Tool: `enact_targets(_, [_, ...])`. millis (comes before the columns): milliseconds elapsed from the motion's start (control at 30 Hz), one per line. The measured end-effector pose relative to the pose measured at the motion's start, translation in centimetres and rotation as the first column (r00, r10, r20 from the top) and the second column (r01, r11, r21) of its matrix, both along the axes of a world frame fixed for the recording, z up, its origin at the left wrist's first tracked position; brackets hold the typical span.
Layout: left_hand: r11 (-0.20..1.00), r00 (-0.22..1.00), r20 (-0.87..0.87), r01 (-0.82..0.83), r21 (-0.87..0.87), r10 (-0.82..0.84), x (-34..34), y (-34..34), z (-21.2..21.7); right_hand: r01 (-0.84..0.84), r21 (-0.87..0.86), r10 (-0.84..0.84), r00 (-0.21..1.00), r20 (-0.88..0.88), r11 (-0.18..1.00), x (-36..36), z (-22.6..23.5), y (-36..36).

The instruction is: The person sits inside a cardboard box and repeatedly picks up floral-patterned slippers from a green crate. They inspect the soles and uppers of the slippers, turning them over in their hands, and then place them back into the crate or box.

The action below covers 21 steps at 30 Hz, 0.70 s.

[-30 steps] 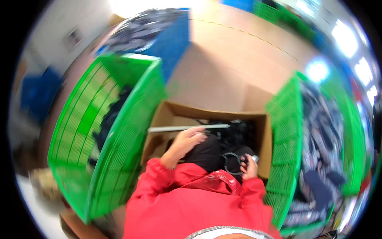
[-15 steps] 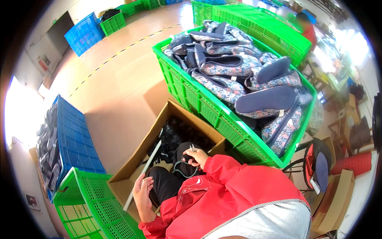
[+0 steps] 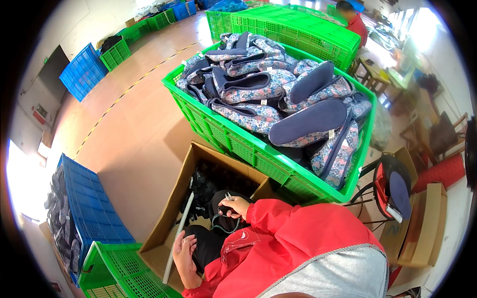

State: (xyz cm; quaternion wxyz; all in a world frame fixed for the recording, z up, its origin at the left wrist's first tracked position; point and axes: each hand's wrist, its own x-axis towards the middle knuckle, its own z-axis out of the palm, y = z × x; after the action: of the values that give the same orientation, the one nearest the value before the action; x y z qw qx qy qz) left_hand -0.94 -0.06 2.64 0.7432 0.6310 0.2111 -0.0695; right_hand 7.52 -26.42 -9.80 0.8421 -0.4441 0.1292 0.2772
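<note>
My right hand [image 3: 237, 207] is closed around small thread snips [image 3: 228, 196], their metal tips showing above the fingers. A grey-green cord [image 3: 226, 229] loops below that hand over my dark trousers. My left hand [image 3: 184, 250] holds nothing; its fingers are partly spread and slightly curled beside a long pale rod [image 3: 180, 233]. The rod leans across an open cardboard box [image 3: 171, 203] in front of me. Black pieces [image 3: 198, 191] lie heaped inside the box.
Beyond the box, a green crate [image 3: 233, 141] is piled with flowered slippers [image 3: 258, 84]. At left stand a blue crate [image 3: 99, 203] of grey items and a green crate [image 3: 119, 268]. A stool [image 3: 390, 193] is at right. Another person [image 3: 355, 27] is at the far right.
My view has shifted, so the crates and box sit differently in it. The right hand still grips the snips; the left hand stays beside the rod, fingers slightly more curled.
</note>
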Motion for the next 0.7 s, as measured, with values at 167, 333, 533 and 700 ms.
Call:
enact_targets(167, [1.0, 1.0, -0.007, 0.004, -0.009, -0.004, -0.1, -0.07, -0.15, -0.004, 0.008, 0.004, 1.0, -0.002, 1.0, -0.04, -0.52, -0.12])
enact_targets(333, [1.0, 1.0, -0.014, -0.003, -0.007, 0.002, -0.35, 0.01, -0.1, 0.012, 0.012, -0.012, 1.0, -0.017, 1.0, -0.11, -0.2, 0.07])
enact_targets(533, [1.0, 1.0, -0.02, -0.009, 0.002, 0.009, -0.48, 0.21, -0.39, 0.013, 0.006, -0.013, 1.0, -0.014, 1.0, 0.0, -0.42, -0.04])
enact_targets(700, [1.0, 1.0, -0.011, -0.01, -0.001, 0.01, -0.66, -0.01, -0.02, 0.009, 0.031, -0.009, 1.0, -0.03, 0.999, -0.05, -0.13, -0.09])
